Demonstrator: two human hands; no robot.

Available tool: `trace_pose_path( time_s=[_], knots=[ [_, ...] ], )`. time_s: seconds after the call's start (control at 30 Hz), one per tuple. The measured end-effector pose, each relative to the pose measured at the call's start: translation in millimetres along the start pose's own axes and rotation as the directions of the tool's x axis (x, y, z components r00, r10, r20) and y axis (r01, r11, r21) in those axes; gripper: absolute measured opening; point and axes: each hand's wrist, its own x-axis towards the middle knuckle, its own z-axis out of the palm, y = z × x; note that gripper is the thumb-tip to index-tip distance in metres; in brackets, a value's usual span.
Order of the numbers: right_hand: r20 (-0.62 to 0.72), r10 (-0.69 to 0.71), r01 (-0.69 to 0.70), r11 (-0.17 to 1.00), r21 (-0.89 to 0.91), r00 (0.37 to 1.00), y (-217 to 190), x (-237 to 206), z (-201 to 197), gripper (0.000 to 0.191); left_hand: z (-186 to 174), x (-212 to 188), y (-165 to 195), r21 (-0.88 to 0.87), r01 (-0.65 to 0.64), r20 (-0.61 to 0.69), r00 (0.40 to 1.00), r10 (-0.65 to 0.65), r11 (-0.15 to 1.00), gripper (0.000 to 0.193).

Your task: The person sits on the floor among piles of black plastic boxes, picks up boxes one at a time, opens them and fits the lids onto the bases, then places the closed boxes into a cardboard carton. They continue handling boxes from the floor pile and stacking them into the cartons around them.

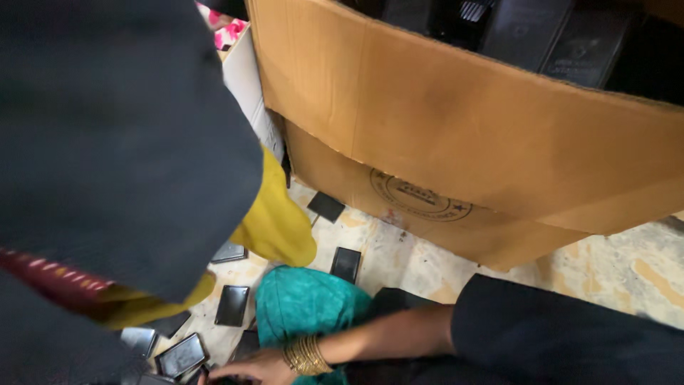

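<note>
My right hand [251, 368] reaches down to the floor at the bottom edge of the head view, with gold bangles [306, 354] on the wrist and a black sleeve [563, 335] behind. Its fingers rest among several small flat black rectangular trays, such as one glossy tray [182, 354] just to its left. The frame edge cuts the fingers off, so a grip does not show. More trays lie scattered on the floor, one [233, 305] near a teal cloth [306, 303] and another [346, 264] past it. My left hand is out of sight.
A large open cardboard box [463, 128] holding dark flat items fills the upper right, resting on the mottled floor [620, 274]. Dark clothing [114, 142] and a yellow cloth [274, 221] cover the left. A white box [249, 85] stands behind.
</note>
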Motion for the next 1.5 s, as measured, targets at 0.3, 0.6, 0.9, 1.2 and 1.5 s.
trace_pose_path(
  time_s=[0.3,0.6,0.9,1.2,1.5],
  knots=[
    [-0.098,-0.152,0.100,0.908,-0.406,0.984,-44.3,-19.4,-32.7,0.078,-40.6,-1.4,-31.4,0.755,-0.414,0.026,0.793,0.609,0.508,0.036],
    [-0.067,0.012,-0.031,0.957,-0.288,0.998,-78.3,-33.2,-17.3,0.044,-23.2,-25.3,1.1,0.557,-0.289,-0.328,0.784,0.526,0.778,0.075],
    [-0.036,0.172,-0.172,0.985,0.003,0.984,-73.6,-31.0,-56.1,0.046,-9.1,-58.8,36.6,0.715,-0.290,0.073,0.936,0.345,0.636,0.041],
    [-0.239,0.130,-0.261,0.693,-0.673,0.962,28.2,-123.9,-202.5,0.058,-155.7,-184.4,147.1,0.532,-0.593,-0.723,0.054,0.688,0.605,0.039],
    [-0.165,0.157,-0.227,0.605,-0.763,0.974,108.3,-181.9,-200.5,0.081,-221.3,-263.7,211.1,0.498,-0.783,-0.782,-0.219,0.584,0.373,0.030]
  ],
)
